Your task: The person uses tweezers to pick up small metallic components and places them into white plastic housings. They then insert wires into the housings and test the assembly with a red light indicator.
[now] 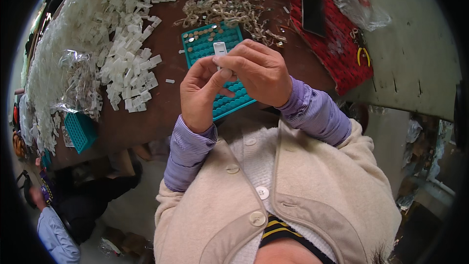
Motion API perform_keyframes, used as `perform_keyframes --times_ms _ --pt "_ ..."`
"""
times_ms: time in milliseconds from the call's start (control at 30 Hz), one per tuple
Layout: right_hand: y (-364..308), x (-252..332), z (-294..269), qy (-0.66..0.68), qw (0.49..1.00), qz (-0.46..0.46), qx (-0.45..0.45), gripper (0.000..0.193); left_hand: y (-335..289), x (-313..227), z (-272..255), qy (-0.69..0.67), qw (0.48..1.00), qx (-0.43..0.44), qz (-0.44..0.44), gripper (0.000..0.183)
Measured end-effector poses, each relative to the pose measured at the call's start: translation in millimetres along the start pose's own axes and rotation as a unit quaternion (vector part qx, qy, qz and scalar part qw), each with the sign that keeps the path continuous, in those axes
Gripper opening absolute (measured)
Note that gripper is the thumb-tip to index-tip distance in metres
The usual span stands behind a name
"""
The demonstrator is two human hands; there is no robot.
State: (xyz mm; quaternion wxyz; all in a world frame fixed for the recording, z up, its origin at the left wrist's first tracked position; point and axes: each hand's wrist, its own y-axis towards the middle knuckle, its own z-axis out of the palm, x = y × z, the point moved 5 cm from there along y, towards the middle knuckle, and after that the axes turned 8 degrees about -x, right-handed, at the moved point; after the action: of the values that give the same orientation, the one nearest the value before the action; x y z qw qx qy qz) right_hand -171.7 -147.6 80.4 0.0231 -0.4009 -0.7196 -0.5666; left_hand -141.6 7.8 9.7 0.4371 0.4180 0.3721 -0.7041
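Note:
A small white plastic case (220, 47) with a dark slot stands upright between my hands. My left hand (198, 93) pinches its lower end with thumb and fingers. The fingertips of my right hand (264, 71) press together against its side; whether a smaller part is between them is hidden. Beneath both hands lies a teal tray (228, 113) with rows of round pockets. Several small shiny round discs (198, 34) sit at its far left part, and my hands cover its middle.
Loose white plastic pieces (132, 80) heap up on the left, beside a clear bag (78, 78) and a teal basket (80, 132). Beige tangled cords (224, 10) lie beyond the tray. On a red cloth (349, 68) are a phone (313, 12) and yellow-handled pliers (364, 56). Another person's sleeve (56, 234) shows lower left.

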Motion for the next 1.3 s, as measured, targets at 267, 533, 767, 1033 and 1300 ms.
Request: perform_keyframes --times_ms 267,533,767,1033,1300 --pt "-2.6 -67.8 35.7 -0.119 0.987 0.109 0.025 0.01 17.2 -1.1 -48.5 -0.09 0.993 -0.063 -0.034 0.024" --pt "-0.9 -54.4 39.7 -0.063 0.995 0.072 0.034 0.02 14.2 -3.4 -33.3 0.013 0.998 -0.067 -0.01 0.032" --pt "-2.8 -17.8 -1.9 0.049 0.996 0.064 -0.045 0.021 4.6 -4.2 2.8 0.024 0.999 0.02 -0.028 0.033" --pt "-17.1 -0.4 -20.6 -0.017 0.999 0.009 -0.028 0.021 2.8 2.7 18.2 0.059 0.998 0.034 0.015 0.028" --pt "-16.0 -21.1 -16.7 0.056 0.964 0.262 -0.002 0.018 1.1 0.3 3.3 0.067 0.993 0.079 -0.059 0.03"
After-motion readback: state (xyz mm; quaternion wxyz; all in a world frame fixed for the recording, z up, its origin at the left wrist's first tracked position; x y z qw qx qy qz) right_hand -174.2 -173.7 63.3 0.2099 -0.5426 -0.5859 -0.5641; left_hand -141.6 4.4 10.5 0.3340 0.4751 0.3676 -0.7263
